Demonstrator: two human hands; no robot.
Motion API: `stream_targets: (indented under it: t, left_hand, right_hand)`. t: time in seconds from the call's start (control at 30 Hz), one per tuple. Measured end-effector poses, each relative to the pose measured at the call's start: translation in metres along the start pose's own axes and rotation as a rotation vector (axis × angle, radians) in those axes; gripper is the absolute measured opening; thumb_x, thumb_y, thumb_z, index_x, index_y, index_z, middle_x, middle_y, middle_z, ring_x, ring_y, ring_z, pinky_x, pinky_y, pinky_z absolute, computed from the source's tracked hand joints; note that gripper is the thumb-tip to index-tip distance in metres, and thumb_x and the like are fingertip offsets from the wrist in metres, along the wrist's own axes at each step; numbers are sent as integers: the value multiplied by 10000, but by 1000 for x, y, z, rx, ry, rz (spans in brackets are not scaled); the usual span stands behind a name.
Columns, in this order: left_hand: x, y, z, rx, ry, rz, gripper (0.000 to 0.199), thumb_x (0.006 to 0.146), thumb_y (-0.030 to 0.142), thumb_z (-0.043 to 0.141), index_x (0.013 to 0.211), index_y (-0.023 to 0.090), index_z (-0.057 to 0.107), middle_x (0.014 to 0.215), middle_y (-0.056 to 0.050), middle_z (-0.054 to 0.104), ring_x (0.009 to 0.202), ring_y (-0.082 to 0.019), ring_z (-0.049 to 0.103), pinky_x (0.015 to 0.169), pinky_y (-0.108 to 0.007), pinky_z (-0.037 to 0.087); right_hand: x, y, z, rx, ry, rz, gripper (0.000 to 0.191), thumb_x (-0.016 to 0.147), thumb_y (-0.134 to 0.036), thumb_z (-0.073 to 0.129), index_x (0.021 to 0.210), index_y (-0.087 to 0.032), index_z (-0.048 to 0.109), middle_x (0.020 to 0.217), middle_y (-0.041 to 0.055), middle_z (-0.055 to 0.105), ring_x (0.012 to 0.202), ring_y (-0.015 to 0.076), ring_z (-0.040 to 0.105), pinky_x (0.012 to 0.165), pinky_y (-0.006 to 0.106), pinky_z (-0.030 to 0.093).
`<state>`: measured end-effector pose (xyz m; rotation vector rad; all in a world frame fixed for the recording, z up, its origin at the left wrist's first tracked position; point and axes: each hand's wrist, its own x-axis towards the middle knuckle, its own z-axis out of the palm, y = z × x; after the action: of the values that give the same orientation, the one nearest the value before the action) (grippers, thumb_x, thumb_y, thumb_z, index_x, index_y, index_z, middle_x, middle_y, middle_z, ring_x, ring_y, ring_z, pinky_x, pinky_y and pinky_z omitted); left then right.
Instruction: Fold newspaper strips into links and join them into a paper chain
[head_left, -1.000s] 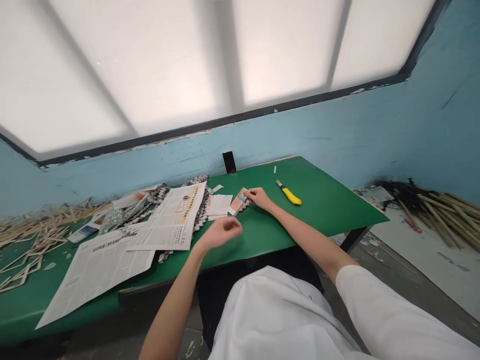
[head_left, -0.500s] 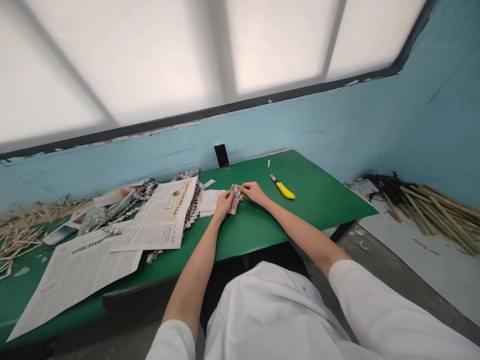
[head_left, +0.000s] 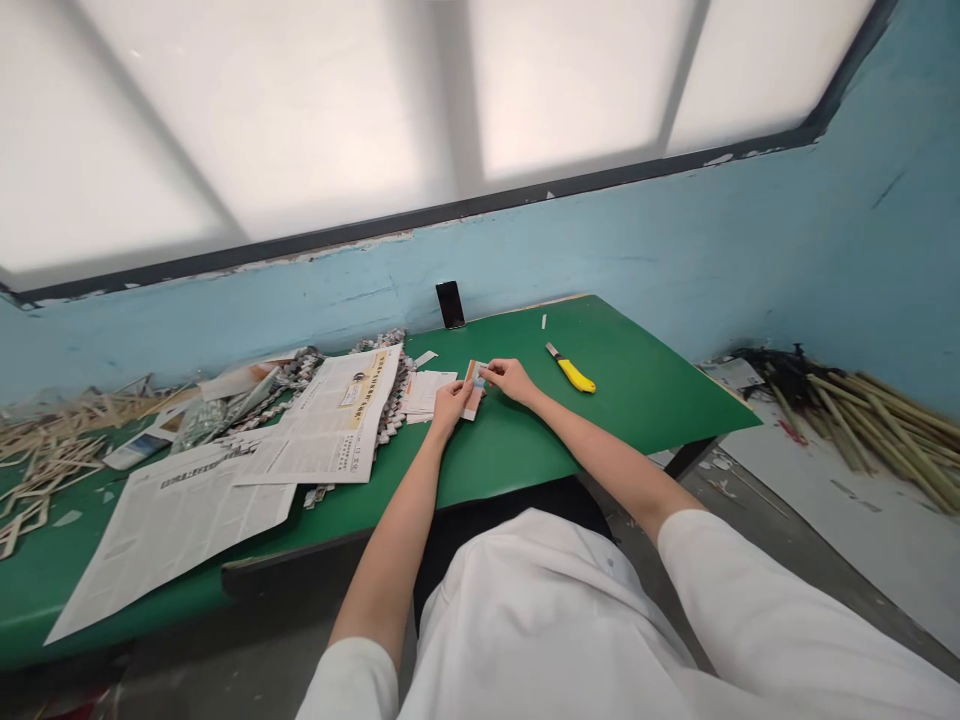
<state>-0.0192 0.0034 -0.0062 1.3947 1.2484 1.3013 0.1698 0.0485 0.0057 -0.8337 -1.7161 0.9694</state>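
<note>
A small strip of printed paper, orange and pale blue, stands between my two hands above the green table. My left hand is closed on its left side. At its upper right edge, the fingers of my right hand are pinched on the same paper. Just left of my left hand lies a small stack of cut paper pieces. A yellow-handled knife with its blade out rests on the table to the right of my right hand.
Newspaper sheets cover folded paper chains on the left. Thin wooden sticks and a plastic bag lie farther left. A phone leans against the wall. Bamboo poles lie on the floor at right.
The view has shifted slightly, so the table things sit a little farther right. Both hands stay on the paper strip, which is tilted a bit differently.
</note>
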Motion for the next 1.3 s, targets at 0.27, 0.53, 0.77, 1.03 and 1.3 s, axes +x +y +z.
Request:
stream_targets:
  t: [0.27, 0.53, 0.77, 1.03, 1.3]
  left_hand:
    - [0, 1, -3, 34, 45, -74, 521, 752, 590, 785, 1000, 133, 813, 883, -91, 792, 804, -249, 706, 686, -302, 512]
    - [-1, 5, -3, 5, 52, -67, 491, 768, 585, 782, 967, 137, 805, 870, -95, 784, 787, -247, 708, 676, -306, 520]
    - [-2, 9, -3, 6, 87, -94, 437, 742, 495, 822, 980, 129, 811, 891, -94, 792, 826, -259, 716, 691, -313, 534]
    - [-2, 8, -3, -49, 98, -93, 432, 695, 462, 857, 963, 128, 803, 890, -100, 796, 820, -256, 725, 708, -322, 546]
    - [-3, 6, -3, -66, 94, -101, 540, 666, 478, 880, 1057, 120, 775, 844, -102, 789, 769, -256, 725, 661, -327, 542]
  right_hand:
    - [-1, -3, -2, -4, 45, 11, 483, 861, -650, 658, 707, -192, 636, 573, -10, 577, 536, 143, 458, 565, 297, 373]
    - [0, -5, -3, -39, 97, 27, 518, 857, -690, 627, 687, -201, 608, 576, -1, 576, 561, 154, 476, 578, 298, 392]
    - [2, -2, -4, -22, 114, 28, 511, 866, -669, 636, 665, -200, 604, 576, 4, 578, 546, 152, 470, 569, 301, 370]
    - [1, -3, -4, -28, 105, 43, 551, 863, -714, 616, 656, -203, 599, 577, 9, 580, 544, 153, 469, 567, 303, 387]
    - [2, -1, -4, -17, 100, 56, 539, 859, -707, 621, 665, -205, 609, 576, 11, 584, 531, 154, 471, 561, 305, 385]
